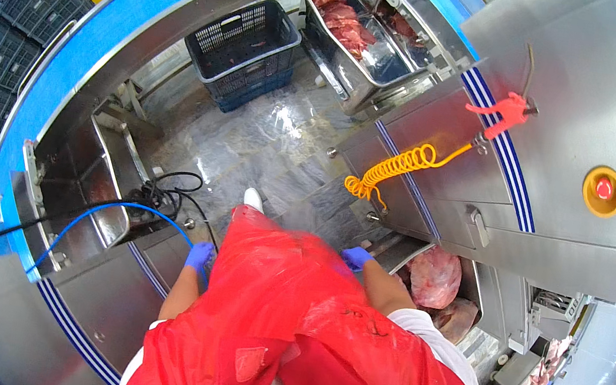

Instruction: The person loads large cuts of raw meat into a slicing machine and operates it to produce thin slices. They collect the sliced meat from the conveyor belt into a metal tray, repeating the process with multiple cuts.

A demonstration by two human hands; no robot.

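Note:
My left hand (199, 257), in a purple glove, hangs beside the left edge of my red apron (262, 296). A blue hose (129, 205) runs up to this hand; whether the fingers grip it cannot be made out. My right hand (355, 258), gloved the same way, is at the apron's right edge, its fingers too small and partly hidden to read. Close to its right, a steel bin (479, 273) holds large pieces of raw meat (435, 277).
Ahead on the wet floor (269, 136) stand a black crate (250, 74) and a steel cart (351, 80) with meat. A coiled yellow hose (398, 170) with a red air gun (504, 114) hangs from the right-hand machine. Black cables (178, 194) lie at left.

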